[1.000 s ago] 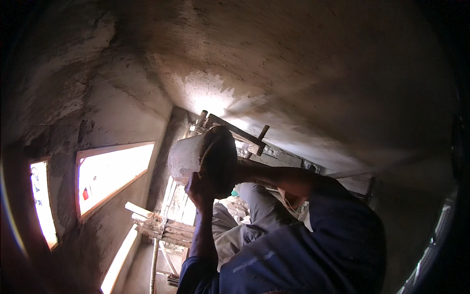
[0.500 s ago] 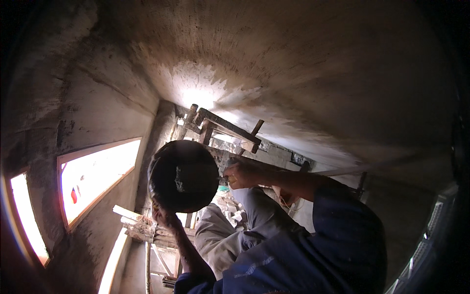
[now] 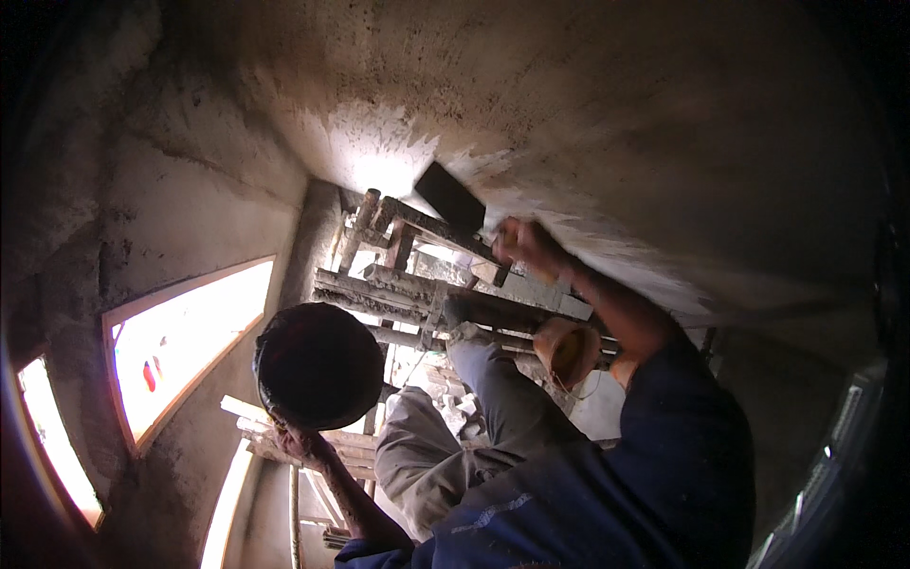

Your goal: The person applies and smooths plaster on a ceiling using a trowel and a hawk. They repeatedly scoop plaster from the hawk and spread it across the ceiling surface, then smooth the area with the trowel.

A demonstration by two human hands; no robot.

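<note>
While held up left of the trousered knees (image 3: 409, 412), catalogued as: round dark bucket (image 3: 319, 368), rough and crusted at the rim, too dark across the face to show detail. Grasped at the lower edge by left hand (image 3: 301, 443), with fingers curled. Also listed: flat, dark, rectangular trowel (image 3: 450, 197), tilted, near brightly lit plaster (image 3: 379, 156). Gripped by right hand (image 3: 531, 248), folded tight, with handle hidden. Beside right forearm (image 3: 621, 305): small tan bucket (image 3: 567, 349).
</note>
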